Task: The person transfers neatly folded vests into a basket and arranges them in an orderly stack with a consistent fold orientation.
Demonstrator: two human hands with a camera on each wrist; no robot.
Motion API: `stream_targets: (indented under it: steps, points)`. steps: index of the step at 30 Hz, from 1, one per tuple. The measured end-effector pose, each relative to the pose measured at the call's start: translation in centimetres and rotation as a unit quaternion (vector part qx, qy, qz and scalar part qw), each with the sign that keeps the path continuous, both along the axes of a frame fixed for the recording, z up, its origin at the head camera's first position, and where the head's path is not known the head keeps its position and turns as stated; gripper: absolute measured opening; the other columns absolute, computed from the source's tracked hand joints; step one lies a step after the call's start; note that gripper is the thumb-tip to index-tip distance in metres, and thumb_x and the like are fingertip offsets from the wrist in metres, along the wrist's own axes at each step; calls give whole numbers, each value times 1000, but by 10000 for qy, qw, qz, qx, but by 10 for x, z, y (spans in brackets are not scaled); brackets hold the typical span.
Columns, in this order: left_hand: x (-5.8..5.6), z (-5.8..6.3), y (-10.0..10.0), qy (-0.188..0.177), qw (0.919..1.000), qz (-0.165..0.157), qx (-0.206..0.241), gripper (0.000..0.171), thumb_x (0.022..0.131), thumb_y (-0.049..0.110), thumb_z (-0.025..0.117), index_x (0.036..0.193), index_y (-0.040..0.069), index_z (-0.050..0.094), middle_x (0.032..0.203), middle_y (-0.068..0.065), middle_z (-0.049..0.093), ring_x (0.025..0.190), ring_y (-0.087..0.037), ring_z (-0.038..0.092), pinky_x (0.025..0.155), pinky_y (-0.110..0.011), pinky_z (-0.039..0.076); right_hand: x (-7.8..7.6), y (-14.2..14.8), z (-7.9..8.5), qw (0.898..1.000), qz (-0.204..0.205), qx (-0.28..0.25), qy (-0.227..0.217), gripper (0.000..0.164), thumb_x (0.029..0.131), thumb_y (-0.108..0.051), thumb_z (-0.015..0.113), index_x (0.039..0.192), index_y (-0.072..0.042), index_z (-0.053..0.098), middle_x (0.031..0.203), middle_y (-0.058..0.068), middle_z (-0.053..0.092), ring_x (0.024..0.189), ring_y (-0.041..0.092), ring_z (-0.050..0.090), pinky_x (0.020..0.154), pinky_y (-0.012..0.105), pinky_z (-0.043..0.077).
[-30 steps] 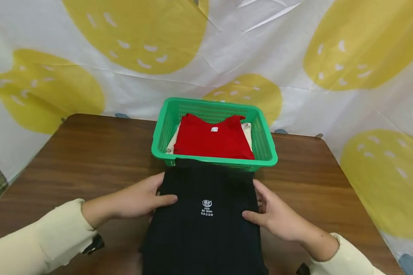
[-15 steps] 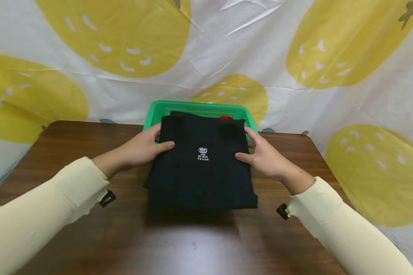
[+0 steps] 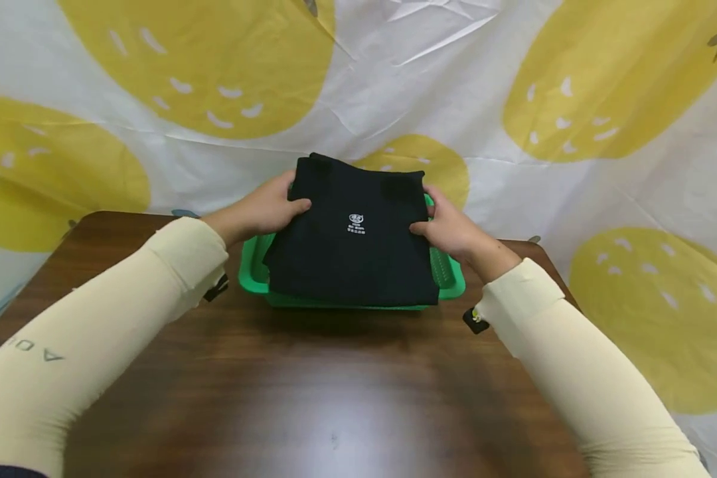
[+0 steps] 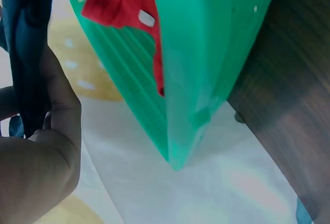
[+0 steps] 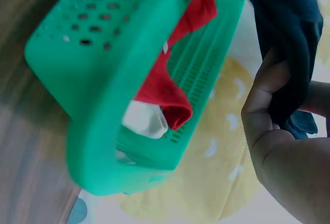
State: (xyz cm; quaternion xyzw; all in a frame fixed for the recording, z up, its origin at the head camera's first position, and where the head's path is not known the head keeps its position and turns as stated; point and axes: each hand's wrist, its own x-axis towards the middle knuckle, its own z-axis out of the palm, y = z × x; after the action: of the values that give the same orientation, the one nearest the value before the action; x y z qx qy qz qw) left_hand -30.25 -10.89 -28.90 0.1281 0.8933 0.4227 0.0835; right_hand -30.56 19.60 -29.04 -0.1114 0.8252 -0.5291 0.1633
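A folded black shirt [image 3: 358,249] with a white printed neck label hangs over the green basket [image 3: 453,282] in the head view, covering most of its opening. My left hand [image 3: 271,206] grips the shirt's left edge, thumb on top and fingers underneath. On the opposite edge, my right hand [image 3: 454,229] pinches the cloth the same way. Both wrist views show the shirt held apart from the basket, above its rim. Inside the basket, a red shirt [image 4: 121,2] with a small white tag lies over a cream-white cloth [image 5: 145,118].
The basket stands on a brown wooden table [image 3: 334,398] near its back edge. Directly behind hangs a white curtain [image 3: 227,146] printed with large yellow fruit shapes.
Both hands have carried the black shirt forward and up, from in front of the basket to over it. The red shirt is now hidden in the head view.
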Motion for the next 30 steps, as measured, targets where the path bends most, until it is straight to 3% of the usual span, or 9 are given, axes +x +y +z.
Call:
stream_targets:
  steps: [5,10,17,23,27,29,30]
  points:
    - [-13,-1,1,-134,9999,18,-41,56,106,13,45,157,7,22,148,-21,46,127,-37,54,110,-51,41,-14,-1,-1,9989,-214,342,234,78,101,3,48,161,-24,6,153,25,39,130,41,53,104,51,47]
    - [-19,-13,-2,-188,9983,-104,-544,58,105,11,45,157,5,19,154,-23,40,139,-39,43,116,-52,35,-21,-7,-12,9929,-259,1082,412,77,100,0,51,161,-23,10,154,26,35,135,39,49,107,51,45]
    - [-19,-27,2,-312,9934,-388,-1037,66,105,10,43,158,-2,6,162,-26,21,151,-41,22,122,-52,24,-23,-15,-28,9878,-157,1489,429,74,101,2,48,161,-20,10,140,27,46,119,40,59,98,48,50]
    - [-15,-27,0,-260,9895,-310,-1388,67,104,8,43,157,-6,5,164,-28,14,153,-41,14,123,-52,18,-22,-19,-33,9874,-22,1525,423,76,99,5,48,161,-16,10,142,28,51,125,40,58,104,49,48]
    - [-16,-28,-3,-248,9865,-240,-1601,68,104,9,46,157,-7,6,162,-29,19,151,-42,19,122,-52,23,-22,-21,-35,9876,33,1527,357,74,97,8,50,159,-13,17,147,26,48,134,37,52,107,48,46]
    - [-15,-29,-5,-257,9866,-210,-1597,67,103,9,47,157,-6,10,157,-30,30,146,-41,32,118,-51,32,-22,-22,-36,9857,63,1648,351,71,97,6,50,158,-12,20,148,25,47,136,35,50,104,45,47]
    - [-14,-30,-6,-255,9868,-194,-1588,66,103,8,47,156,-6,11,149,-31,41,137,-41,44,112,-50,39,-22,-22,-37,9837,103,1751,387,69,97,5,51,158,-12,22,147,24,48,135,34,50,101,44,48]
